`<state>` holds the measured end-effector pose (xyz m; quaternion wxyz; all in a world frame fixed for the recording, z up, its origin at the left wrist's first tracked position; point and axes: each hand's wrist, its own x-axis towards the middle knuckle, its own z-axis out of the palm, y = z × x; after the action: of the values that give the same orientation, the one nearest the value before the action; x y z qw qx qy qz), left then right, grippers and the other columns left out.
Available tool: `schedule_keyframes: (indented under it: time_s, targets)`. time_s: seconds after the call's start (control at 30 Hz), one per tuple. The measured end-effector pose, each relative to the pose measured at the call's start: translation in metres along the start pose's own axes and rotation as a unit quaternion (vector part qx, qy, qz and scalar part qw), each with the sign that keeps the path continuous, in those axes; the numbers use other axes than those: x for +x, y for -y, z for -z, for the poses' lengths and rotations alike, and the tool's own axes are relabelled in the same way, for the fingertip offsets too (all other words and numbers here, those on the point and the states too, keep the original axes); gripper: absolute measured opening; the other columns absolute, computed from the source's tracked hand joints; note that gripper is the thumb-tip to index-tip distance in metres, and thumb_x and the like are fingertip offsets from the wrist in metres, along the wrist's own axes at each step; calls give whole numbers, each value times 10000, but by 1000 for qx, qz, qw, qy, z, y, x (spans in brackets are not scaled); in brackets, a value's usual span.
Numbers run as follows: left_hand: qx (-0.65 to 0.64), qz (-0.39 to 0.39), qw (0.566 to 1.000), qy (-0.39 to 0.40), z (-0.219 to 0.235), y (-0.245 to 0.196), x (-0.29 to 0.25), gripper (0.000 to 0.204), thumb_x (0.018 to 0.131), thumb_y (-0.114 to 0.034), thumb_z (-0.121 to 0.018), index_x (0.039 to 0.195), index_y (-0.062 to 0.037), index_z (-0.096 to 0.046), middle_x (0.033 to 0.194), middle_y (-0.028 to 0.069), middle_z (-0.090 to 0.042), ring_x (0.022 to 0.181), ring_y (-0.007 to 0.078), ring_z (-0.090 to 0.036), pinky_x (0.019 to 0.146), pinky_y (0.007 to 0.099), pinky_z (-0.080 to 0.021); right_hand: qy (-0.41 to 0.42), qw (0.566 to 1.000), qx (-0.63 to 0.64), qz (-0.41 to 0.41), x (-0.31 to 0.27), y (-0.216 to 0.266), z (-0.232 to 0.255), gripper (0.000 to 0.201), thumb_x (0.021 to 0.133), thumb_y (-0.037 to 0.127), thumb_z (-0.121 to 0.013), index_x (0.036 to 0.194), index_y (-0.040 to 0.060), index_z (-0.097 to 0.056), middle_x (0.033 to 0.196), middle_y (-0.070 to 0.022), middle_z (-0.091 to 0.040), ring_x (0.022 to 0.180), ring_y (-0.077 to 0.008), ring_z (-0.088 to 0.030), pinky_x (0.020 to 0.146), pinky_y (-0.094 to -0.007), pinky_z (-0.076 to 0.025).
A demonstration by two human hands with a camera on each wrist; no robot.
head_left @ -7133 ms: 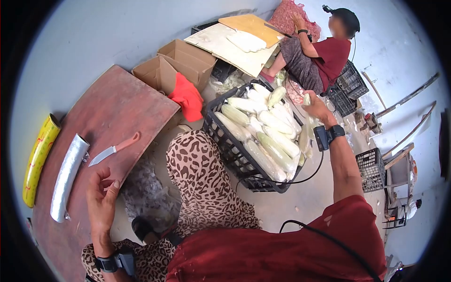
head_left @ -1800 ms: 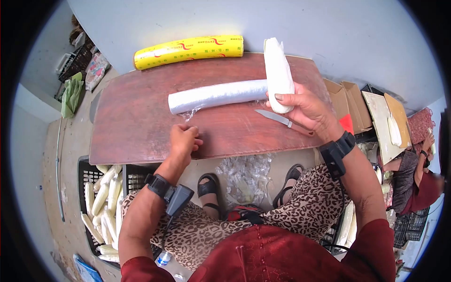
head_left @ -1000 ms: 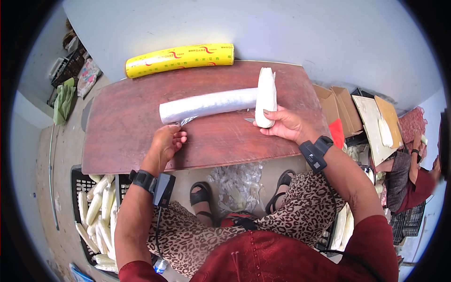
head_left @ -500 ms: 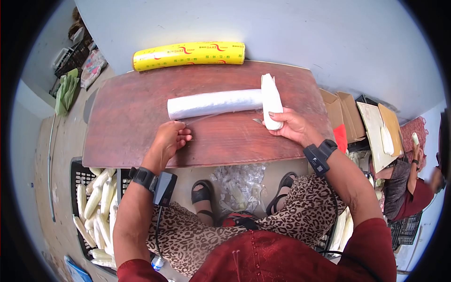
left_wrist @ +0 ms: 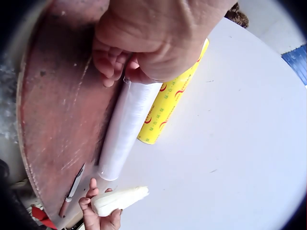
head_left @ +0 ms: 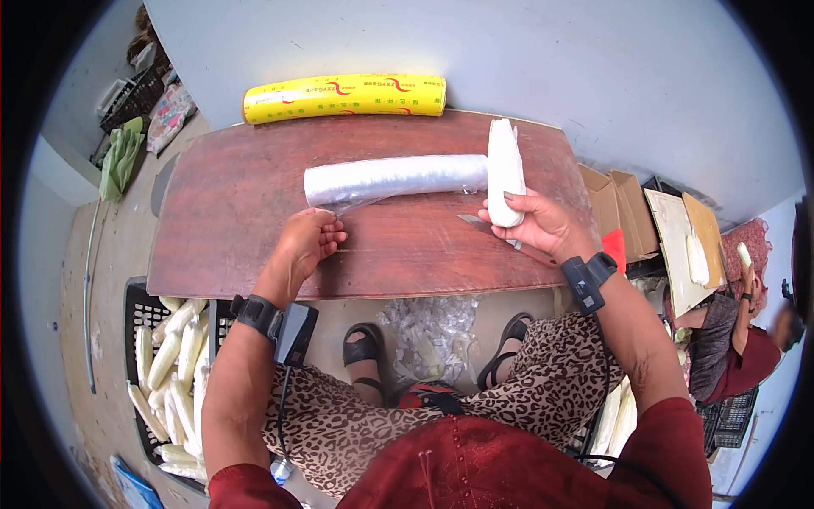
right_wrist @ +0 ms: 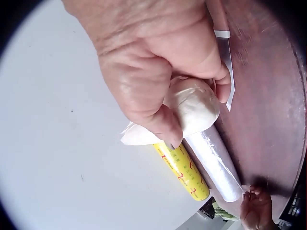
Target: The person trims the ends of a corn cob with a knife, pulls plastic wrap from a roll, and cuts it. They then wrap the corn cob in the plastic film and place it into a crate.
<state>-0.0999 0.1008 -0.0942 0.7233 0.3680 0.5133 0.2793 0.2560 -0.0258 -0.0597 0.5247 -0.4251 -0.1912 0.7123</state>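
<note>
My right hand [head_left: 543, 225] holds a pale ear of corn [head_left: 506, 165] in its husk by the lower end, upright at the right end of a roll of cling film [head_left: 394, 178]. Thumb and fingers wrap the corn's base in the right wrist view. At the roll's left end, my left hand [head_left: 307, 242] pinches the loose edge of the film, which stretches thinly from the roll to the fingertips. A knife [right_wrist: 228, 67] with a pinkish handle lies on the reddish-brown table [head_left: 237, 246], below my right hand and partly hidden by it in the head view.
A yellow printed roll [head_left: 343, 97] lies along the table's wall side. Black crates of corn [head_left: 174, 365] stand left and right of my legs. Cardboard boxes [head_left: 623, 208] stand off the right end. Another person [head_left: 750, 356] sits far right, holding an ear. Plastic scraps [head_left: 432, 335] litter the floor.
My right hand has come from the crate at the right to the table with an ear of corn. My left hand has moved to the roll and taken the film's edge, lifting slightly lately.
</note>
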Motion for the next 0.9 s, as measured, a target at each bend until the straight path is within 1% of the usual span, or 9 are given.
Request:
schedule_keyframes:
  time_s: [0.07,0.17,0.33,0.47,0.57,0.67,0.77,0.87,0.9]
  targets:
    - [1,1,1000,-3,0,0,0,52,873,-107,-544,865,-56,-540,782,53,-593,652,145,-606,538,244,-490,13,1000,4,0,2,-4,-7,518,877,62,-619,1330,27,-370,1204,-185,-530,1134,-358,-556,820,-446,-534]
    - [9,3,1000,-5,-1,-1,0,53,882,-113,-537,873,-61,-535,783,53,-598,654,148,-606,545,249,-492,19,1000,-15,2,7,-7,-19,571,852,94,-678,1339,59,-381,1170,-119,-538,1069,-309,-588,782,-391,-512]
    - [22,8,1000,1,2,1,0,57,898,-125,-520,883,-70,-523,788,57,-606,665,154,-609,562,263,-498,-14,998,-57,12,25,-13,-16,522,843,110,-694,1293,54,-437,1137,-105,-555,1010,-280,-605,770,-367,-503]
    - [11,6,1000,1,1,-1,-4,49,871,-105,-545,851,-60,-547,781,52,-597,651,144,-604,538,246,-488,-54,996,-76,6,31,-14,-6,457,841,128,-700,1236,45,-485,1107,-105,-571,978,-258,-611,753,-355,-501]
    - [16,6,1000,4,5,-1,-4,48,873,-105,-542,861,-58,-546,788,54,-599,653,144,-605,538,245,-487,-61,994,-93,-1,26,-7,-3,433,844,133,-698,1213,32,-495,1088,-112,-579,965,-243,-619,738,-345,-501]
    - [20,4,1000,6,6,-2,-2,53,879,-105,-535,872,-54,-547,795,56,-601,655,144,-606,539,245,-488,-46,994,-97,8,19,-2,-3,412,846,133,-695,1192,15,-505,1064,-119,-587,947,-235,-628,715,-341,-504]
    - [9,-12,1000,13,5,-6,1,66,885,-106,-527,888,-44,-550,801,58,-602,657,141,-606,543,246,-491,-30,994,-100,23,19,4,-5,405,848,126,-690,1187,2,-506,1041,-121,-596,931,-238,-635,690,-342,-507]
    - [-7,-40,999,20,3,-14,0,81,892,-105,-520,907,-32,-551,806,59,-603,667,137,-608,551,247,-496,-18,997,-63,46,23,10,-3,391,869,98,-651,1204,-9,-479,1048,-137,-596,992,-291,-629,723,-362,-522]
    - [-13,-50,998,26,3,-16,0,85,893,-104,-519,914,-29,-552,810,60,-604,674,136,-609,554,246,-497,-9,997,-58,56,23,13,-4,394,867,95,-651,1206,-9,-479,1053,-139,-593,999,-293,-625,731,-366,-520]
